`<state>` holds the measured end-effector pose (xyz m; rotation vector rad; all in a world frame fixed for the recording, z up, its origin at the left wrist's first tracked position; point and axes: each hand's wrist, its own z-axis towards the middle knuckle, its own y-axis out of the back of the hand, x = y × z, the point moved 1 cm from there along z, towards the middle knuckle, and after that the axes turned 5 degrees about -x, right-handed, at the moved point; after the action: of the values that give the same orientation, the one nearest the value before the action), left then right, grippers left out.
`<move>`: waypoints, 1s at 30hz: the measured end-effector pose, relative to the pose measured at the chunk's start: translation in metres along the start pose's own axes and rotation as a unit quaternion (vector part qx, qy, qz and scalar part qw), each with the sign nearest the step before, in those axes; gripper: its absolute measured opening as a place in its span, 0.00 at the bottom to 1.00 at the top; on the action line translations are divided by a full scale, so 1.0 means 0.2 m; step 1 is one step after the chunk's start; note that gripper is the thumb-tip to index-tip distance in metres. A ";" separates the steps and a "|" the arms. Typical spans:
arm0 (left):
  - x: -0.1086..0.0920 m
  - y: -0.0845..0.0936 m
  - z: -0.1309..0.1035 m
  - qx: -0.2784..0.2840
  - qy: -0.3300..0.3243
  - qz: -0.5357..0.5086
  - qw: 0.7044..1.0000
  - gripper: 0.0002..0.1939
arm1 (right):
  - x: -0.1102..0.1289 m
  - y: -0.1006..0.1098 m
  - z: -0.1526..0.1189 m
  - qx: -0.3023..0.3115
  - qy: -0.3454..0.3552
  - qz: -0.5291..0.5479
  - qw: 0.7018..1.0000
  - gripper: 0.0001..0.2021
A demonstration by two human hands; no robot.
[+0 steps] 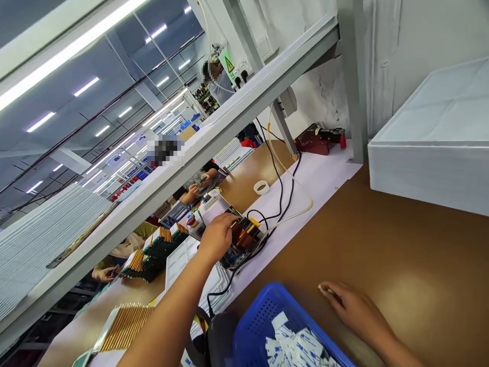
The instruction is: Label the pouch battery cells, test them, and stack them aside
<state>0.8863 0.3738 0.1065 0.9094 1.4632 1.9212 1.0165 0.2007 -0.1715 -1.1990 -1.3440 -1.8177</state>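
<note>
My left hand (217, 238) reaches over a small tabletop machine (244, 234) with copper-coloured and yellow parts and a white housing. It touches or hovers close to the machine's top, and its fingertips are mostly hidden. Low over the brown table, my right hand (353, 308) has its fingers curled in and thumb and forefinger close together; whatever may be between them is too small to make out. Between my arms stands a blue perforated basket (263, 300) holding many small white slips with blue print (296, 346).
A grey shelf beam (229, 137) crosses above the table. White foam boxes (428, 165) stand at right. Cables (281, 193) and a tape roll (262, 187) lie behind the machine. Pencil-like sticks (126, 326) lie at lower left. A co-worker's hands (198, 187) work beyond.
</note>
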 end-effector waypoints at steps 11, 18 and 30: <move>-0.04 -0.12 0.06 0.125 -0.134 0.003 0.983 0.15 | 0.02 0.02 0.01 -0.008 0.004 0.007 1.000 0.14; -0.04 -0.11 0.18 0.084 -0.126 0.008 0.988 0.16 | 0.00 0.02 0.02 -0.006 -0.004 0.015 1.000 0.14; -0.02 0.06 0.11 -0.046 -0.055 -0.014 0.997 0.13 | -0.01 0.01 0.01 0.022 -0.011 0.013 1.000 0.14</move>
<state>0.9066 0.3806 0.1213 0.9313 1.3064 1.8714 1.0191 0.2020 -0.1727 -1.2109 -1.3663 -1.7528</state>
